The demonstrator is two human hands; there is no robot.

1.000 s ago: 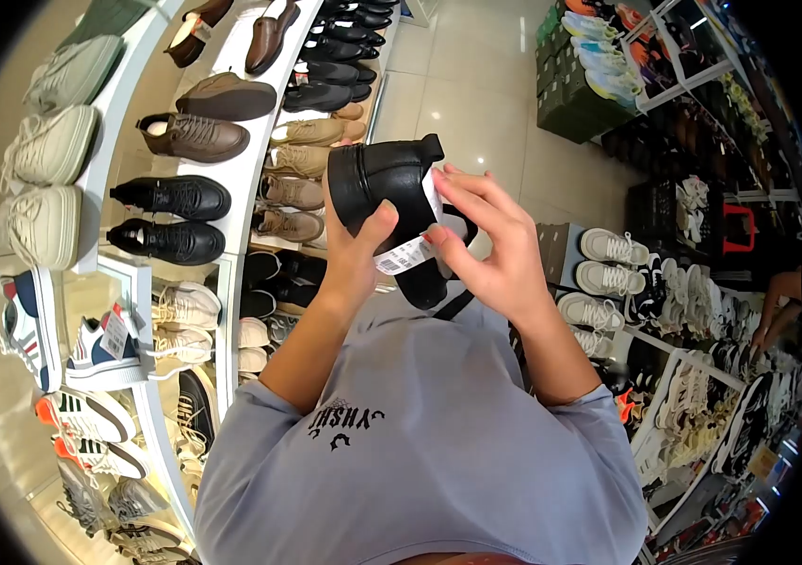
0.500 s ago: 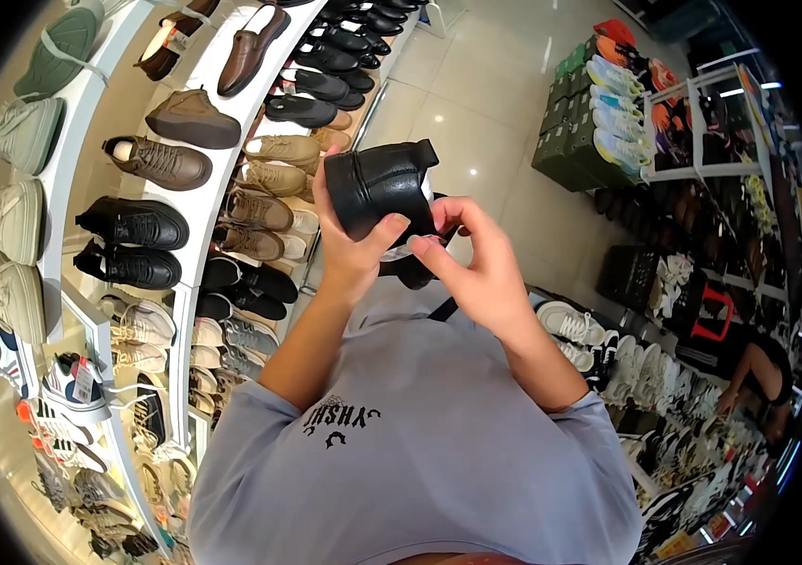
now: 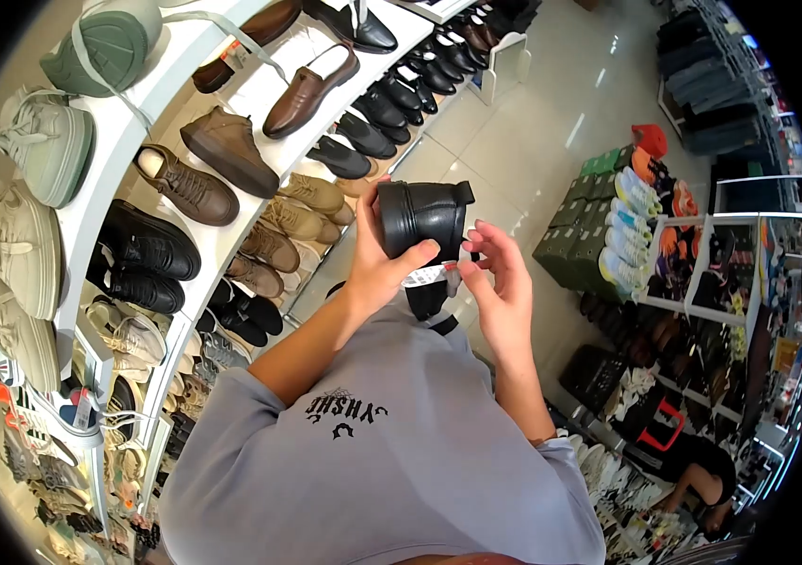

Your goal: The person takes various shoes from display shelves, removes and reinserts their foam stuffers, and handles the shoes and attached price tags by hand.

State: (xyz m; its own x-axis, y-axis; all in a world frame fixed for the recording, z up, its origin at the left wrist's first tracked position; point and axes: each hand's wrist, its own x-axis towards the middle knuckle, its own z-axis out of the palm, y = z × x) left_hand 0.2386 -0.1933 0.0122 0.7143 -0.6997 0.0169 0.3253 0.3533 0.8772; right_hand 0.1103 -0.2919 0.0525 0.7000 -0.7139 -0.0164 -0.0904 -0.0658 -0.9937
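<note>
A black leather-look shoe [image 3: 424, 212] is held up in front of my chest, its thick sole turned to the left. My left hand [image 3: 384, 273] is wrapped round it, with the thumb across the near side. Below that thumb hangs a white price tag [image 3: 427, 275] with a red end. My right hand [image 3: 500, 292] is beside the shoe, its fingers bent and apart and the thumb tip at the tag's red end. Another black part [image 3: 427, 298] shows under the tag; I cannot make out whether it belongs to the same shoe.
White shelves [image 3: 195, 235] with brown, black and pale shoes curve along my left. Stacked green shoeboxes [image 3: 566, 235] with light sneakers [image 3: 629, 231] stand on the right of the tiled floor [image 3: 514, 141]. Another person [image 3: 702, 480] bends at the lower right, near a red-handled item [image 3: 664, 426].
The shoe and both hands have shifted right and slightly down in view as the camera turned. My right fingers have loosened and spread, and the white tag shows more fully.
</note>
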